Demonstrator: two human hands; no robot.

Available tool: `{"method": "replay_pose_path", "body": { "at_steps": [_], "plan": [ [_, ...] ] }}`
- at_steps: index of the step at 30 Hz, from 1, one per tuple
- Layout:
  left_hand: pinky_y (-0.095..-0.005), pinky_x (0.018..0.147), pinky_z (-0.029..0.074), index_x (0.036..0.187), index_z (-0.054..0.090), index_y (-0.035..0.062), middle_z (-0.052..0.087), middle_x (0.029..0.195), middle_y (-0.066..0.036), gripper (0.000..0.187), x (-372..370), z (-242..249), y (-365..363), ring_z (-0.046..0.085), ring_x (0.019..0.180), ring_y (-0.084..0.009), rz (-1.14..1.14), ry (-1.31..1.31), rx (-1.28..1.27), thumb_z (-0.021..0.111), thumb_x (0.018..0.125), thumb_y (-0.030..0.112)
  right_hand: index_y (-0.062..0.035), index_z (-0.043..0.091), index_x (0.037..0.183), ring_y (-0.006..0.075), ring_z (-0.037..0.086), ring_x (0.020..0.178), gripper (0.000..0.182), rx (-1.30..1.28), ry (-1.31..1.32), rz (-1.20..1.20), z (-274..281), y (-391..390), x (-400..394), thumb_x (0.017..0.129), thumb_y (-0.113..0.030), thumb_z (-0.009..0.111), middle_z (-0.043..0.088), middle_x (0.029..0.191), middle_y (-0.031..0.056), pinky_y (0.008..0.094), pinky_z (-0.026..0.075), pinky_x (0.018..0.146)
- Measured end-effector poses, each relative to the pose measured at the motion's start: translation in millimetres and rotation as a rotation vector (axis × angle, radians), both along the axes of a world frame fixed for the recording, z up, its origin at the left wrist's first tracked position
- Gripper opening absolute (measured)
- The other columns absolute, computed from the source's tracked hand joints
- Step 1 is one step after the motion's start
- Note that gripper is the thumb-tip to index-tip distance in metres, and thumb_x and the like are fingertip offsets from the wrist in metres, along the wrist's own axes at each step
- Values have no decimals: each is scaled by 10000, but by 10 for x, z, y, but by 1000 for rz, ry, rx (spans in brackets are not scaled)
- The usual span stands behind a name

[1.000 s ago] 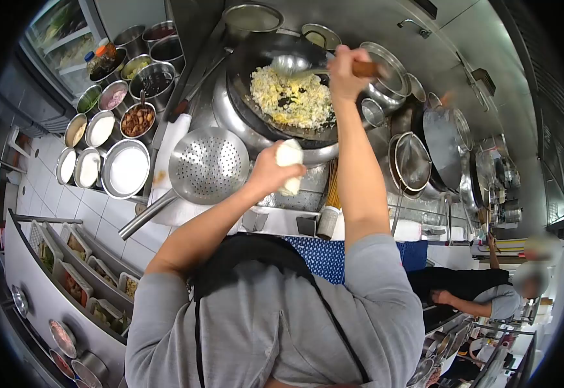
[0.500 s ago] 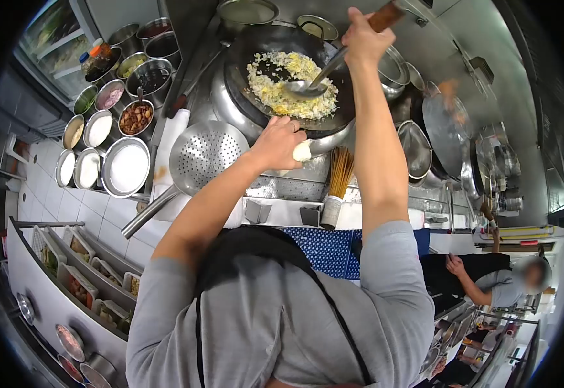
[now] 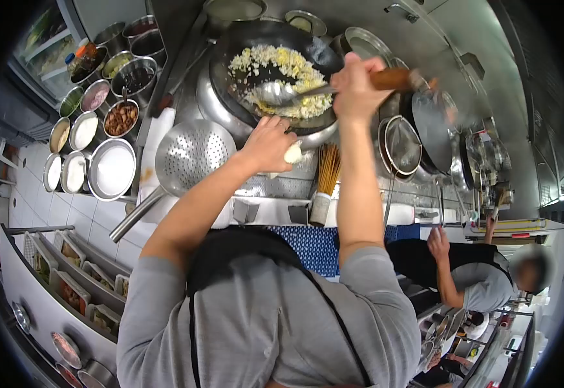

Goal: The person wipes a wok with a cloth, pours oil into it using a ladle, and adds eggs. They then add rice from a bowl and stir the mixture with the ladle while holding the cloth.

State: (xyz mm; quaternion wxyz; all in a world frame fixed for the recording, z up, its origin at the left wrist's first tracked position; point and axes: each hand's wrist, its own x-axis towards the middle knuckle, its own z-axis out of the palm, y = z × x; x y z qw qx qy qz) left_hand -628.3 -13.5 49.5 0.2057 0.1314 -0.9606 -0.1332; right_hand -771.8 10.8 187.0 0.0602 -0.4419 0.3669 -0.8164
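Observation:
My left hand (image 3: pixel 267 143) is closed around a pale cloth (image 3: pixel 293 153) at the near rim of a dark wok (image 3: pixel 256 37); the grip on the rim itself is hidden under the fingers. The wok sits over a metal ring on the stove. Inside it lies loose white rice with yellow egg (image 3: pixel 288 59), spread in a curve around the dark bottom. My right hand (image 3: pixel 361 87) is wrapped around the wooden handle of a ladle (image 3: pixel 276 95). The ladle's metal bowl rests low in the wok, among the rice at the near left.
A perforated strainer (image 3: pixel 194 155) lies left of the wok. Beyond it stand several metal pots of ingredients, including one of white powder or granules (image 3: pixel 112 168). A bamboo brush (image 3: pixel 326 171) stands near my right forearm. A co-worker (image 3: pixel 482 275) is at the right.
My right hand has come down and towards me with the ladle, whose bowl has swept left through the rice. The left hand keeps its hold at the rim. The view has shifted slightly.

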Motion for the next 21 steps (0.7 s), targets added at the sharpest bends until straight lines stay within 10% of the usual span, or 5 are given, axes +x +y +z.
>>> {"method": "replay_pose_path", "body": {
  "at_steps": [5,9,13,18,21],
  "plan": [
    [-396,921,372,983,708,69,583,1042,-144,511,28,-66,35,502,1048,-292,-26,-17,27,763,576,372,-80,419,669,113,420,359,323,86,247,-322,24,-632,-653,791,-42,716,442,483,4,267,369,356],
    [-394,920,372,981,704,70,580,1032,-138,501,19,-100,-19,504,1045,-286,-39,32,49,770,579,362,-95,417,607,108,399,342,348,134,-14,0,662,217,-234,792,-30,704,425,448,-9,268,341,335],
    [-398,922,370,973,702,66,576,1012,-134,503,40,-53,27,510,1053,-285,-29,-6,68,769,573,363,-86,412,622,119,446,362,325,8,84,-237,-352,-221,-416,810,-20,669,465,492,30,283,405,354],
    [-403,912,368,975,696,59,558,1012,-139,511,32,-123,-15,503,1030,-295,-53,29,77,757,551,337,-45,481,659,120,437,352,251,177,67,-303,711,-226,-577,806,-38,685,494,498,38,266,365,347],
    [-404,909,375,980,699,62,557,1020,-134,510,43,-144,19,502,1041,-294,-45,55,102,757,550,330,-44,498,674,117,433,352,226,10,41,-295,-7,-407,-824,805,-38,682,493,514,25,266,356,340]
  ]
}}
